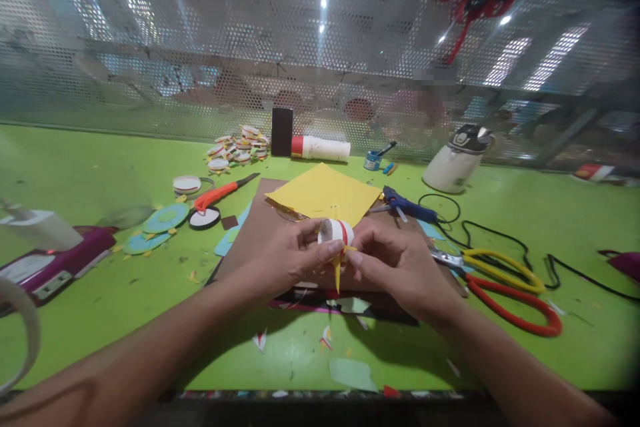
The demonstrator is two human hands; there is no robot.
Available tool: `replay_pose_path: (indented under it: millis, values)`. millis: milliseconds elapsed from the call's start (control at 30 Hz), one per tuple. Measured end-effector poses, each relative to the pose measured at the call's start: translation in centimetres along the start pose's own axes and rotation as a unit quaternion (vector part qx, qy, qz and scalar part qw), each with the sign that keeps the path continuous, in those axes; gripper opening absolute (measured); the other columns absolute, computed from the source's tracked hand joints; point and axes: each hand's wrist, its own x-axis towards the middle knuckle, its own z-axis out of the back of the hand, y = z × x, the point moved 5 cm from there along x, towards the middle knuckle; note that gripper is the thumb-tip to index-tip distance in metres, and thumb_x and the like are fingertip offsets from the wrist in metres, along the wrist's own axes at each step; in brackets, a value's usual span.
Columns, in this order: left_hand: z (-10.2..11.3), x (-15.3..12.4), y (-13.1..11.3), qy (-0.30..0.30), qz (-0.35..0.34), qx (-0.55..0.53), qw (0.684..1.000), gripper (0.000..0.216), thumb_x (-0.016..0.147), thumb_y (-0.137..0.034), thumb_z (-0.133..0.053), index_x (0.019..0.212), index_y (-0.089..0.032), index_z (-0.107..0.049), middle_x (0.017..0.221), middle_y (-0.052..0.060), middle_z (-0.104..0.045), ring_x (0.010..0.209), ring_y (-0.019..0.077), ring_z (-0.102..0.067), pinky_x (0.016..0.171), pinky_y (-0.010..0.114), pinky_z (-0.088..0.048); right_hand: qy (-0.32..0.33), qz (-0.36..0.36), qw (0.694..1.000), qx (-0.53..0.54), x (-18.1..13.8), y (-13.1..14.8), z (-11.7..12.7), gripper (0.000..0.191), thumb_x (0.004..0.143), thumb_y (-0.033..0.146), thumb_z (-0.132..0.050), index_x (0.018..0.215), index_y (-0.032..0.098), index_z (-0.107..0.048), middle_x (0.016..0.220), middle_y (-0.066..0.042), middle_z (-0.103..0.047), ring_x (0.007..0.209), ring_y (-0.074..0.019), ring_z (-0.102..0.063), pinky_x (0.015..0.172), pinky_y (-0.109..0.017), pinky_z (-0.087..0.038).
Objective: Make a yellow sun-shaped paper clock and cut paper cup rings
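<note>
Between my hands is a short white paper ring [329,232] with a red stripe, held just above a brown board [260,220]. My left hand [295,253] grips the ring from its left side, fingers wrapped round it. A narrow pointed yellow paper strip [337,275] hangs down from the ring's front. My right hand [390,260] is closed, thumb and index finger pinching a yellow paper piece [349,249] against the ring's right side. Behind the hands a yellow paper sheet [325,190] lies on the board.
Scissors [500,280] and a blue glue gun [407,203] with its cord lie at right. An orange utility knife [217,195] and light-blue paper discs [165,219] are at left. Behind stand a phone [282,132], a pile of white rings [245,145] and a white-and-black spray bottle [455,160].
</note>
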Motion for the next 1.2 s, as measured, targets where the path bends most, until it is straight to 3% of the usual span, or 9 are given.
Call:
replay_pose_path:
  millis: [200, 533, 700, 800, 967, 1067, 1200]
  values:
    - [0.3, 0.1, -0.1, -0.015, -0.020, 0.039, 0.999, 0.028, 0.080, -0.036, -0.066, 0.096, -0.013, -0.063, 0.088, 0.005, -0.066, 0.084, 0.0197, -0.059, 0.072, 0.026, -0.045, 0.005, 0.003, 0.999, 0.041, 0.0, -0.1, 0.0, 0.011, 0.086, 0.023, -0.063, 0.077, 0.018, -0.059, 0.078, -0.001, -0.056, 0.068, -0.0123, -0.056, 0.062, -0.025, -0.047]
    - [0.6, 0.2, -0.3, -0.048, -0.067, 0.023, 0.996, 0.035, 0.076, -0.036, -0.071, 0.101, -0.012, -0.063, 0.102, 0.009, -0.070, 0.095, 0.0229, -0.062, 0.082, 0.030, -0.048, 0.010, 0.033, 0.994, 0.107, 0.1, 0.4, -0.1, 0.005, 0.083, 0.016, -0.065, 0.079, 0.018, -0.062, 0.079, -0.001, -0.060, 0.071, -0.0127, -0.061, 0.065, -0.026, -0.052]
    - [0.8, 0.2, 0.4, -0.064, -0.036, -0.031, 0.997, 0.050, 0.072, -0.040, -0.076, 0.110, -0.012, -0.060, 0.117, 0.014, -0.066, 0.095, 0.0232, -0.063, 0.081, 0.032, -0.049, 0.026, 0.021, 0.985, 0.169, 0.2, -0.6, -0.3, 0.003, 0.083, 0.016, -0.067, 0.082, 0.018, -0.065, 0.083, -0.001, -0.063, 0.072, -0.0136, -0.065, 0.070, -0.029, -0.054]
    - [0.8, 0.3, 0.9, -0.069, -0.006, -0.062, 0.996, 0.054, 0.070, -0.042, -0.078, 0.111, -0.012, -0.059, 0.110, 0.013, -0.067, 0.087, 0.0216, -0.065, 0.076, 0.032, -0.050, 0.031, 0.002, 0.975, 0.222, 0.3, -1.3, -0.4, 0.003, 0.083, 0.017, -0.068, 0.084, 0.018, -0.067, 0.079, -0.001, -0.066, 0.071, -0.0134, -0.066, 0.072, -0.030, -0.055]
    - [0.8, 0.5, 1.5, -0.039, 0.019, -0.132, 0.990, 0.048, 0.075, -0.044, -0.075, 0.110, -0.013, -0.062, 0.093, 0.010, -0.069, 0.074, 0.0177, -0.065, 0.067, 0.029, -0.050, 0.022, -0.036, 0.959, 0.279, 0.3, -2.1, -0.7, 0.006, 0.082, 0.019, -0.072, 0.086, 0.017, -0.068, 0.078, -0.002, -0.069, 0.073, -0.0142, -0.068, 0.071, -0.031, -0.058]
    - [0.8, 0.6, 1.8, -0.006, 0.030, -0.185, 0.982, 0.040, 0.080, -0.040, -0.071, 0.110, -0.014, -0.064, 0.095, 0.011, -0.069, 0.074, 0.0163, -0.065, 0.066, 0.027, -0.050, 0.002, -0.056, 0.956, 0.289, 0.3, -2.2, -0.6, 0.008, 0.080, 0.020, -0.074, 0.084, 0.017, -0.068, 0.076, -0.002, -0.070, 0.071, -0.0141, -0.068, 0.069, -0.030, -0.059]
    - [1.1, 0.7, 1.9, -0.011, 0.035, -0.202, 0.979, 0.034, 0.081, -0.030, -0.070, 0.111, -0.015, -0.065, 0.097, 0.011, -0.069, 0.079, 0.0159, -0.065, 0.064, 0.024, -0.048, -0.012, -0.068, 0.955, 0.289, 0.4, -2.0, -0.5, 0.011, 0.078, 0.023, -0.075, 0.081, 0.016, -0.067, 0.073, -0.002, -0.071, 0.069, -0.0141, -0.068, 0.067, -0.029, -0.058]
